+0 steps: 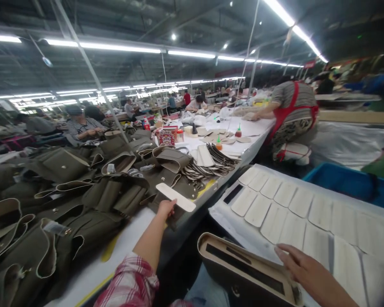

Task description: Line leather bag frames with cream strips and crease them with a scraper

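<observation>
Fingers of the left hand (166,209) clamp a white, round-ended strip (179,199) over the right edge of the tabletop (89,273); those of the right hand (310,270), slightly apart, extend beside a dark-brown boxy bag (224,262). Olive leathery bags (62,164) crowd the tabletop beneath white tube lights (121,47).

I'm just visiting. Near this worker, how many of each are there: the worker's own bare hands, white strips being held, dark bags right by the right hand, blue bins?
Bare hands, left and right: 2
White strip held: 1
Dark bag: 1
Blue bin: 1
Total: 5
</observation>
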### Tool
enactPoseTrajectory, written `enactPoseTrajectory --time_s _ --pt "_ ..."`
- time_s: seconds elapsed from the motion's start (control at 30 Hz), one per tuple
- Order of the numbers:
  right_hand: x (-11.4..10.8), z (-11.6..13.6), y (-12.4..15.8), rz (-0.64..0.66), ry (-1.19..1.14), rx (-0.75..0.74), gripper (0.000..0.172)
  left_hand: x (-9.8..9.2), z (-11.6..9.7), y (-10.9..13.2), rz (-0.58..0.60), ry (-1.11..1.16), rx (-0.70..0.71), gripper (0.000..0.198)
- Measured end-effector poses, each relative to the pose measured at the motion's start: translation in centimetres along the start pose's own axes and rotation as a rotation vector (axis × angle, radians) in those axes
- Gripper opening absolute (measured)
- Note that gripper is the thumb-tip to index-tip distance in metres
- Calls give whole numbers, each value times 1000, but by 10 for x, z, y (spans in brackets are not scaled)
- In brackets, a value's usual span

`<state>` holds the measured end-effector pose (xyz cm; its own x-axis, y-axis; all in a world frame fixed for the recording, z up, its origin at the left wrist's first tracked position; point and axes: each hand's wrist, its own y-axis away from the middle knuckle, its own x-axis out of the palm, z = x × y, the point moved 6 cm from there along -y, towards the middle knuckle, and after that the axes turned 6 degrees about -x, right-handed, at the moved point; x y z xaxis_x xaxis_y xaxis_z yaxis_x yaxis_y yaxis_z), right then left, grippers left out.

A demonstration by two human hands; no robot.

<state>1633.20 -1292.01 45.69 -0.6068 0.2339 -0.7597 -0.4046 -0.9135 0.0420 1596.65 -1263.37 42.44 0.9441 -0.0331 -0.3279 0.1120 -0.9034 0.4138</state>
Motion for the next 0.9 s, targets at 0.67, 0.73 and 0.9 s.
enactPoseTrajectory --time_s 0.67,0.73,0.9 --pt "30 223 -30 373 -437 -482 88 49 -80 237 -71 -119 1142 9" --pt "29 218 -26 381 -602 -559 82 75 -75 255 -85 -275 1268 24" --pt "8 182 -10 395 -878 -551 65 89 -62 281 138 -461 1543 46"
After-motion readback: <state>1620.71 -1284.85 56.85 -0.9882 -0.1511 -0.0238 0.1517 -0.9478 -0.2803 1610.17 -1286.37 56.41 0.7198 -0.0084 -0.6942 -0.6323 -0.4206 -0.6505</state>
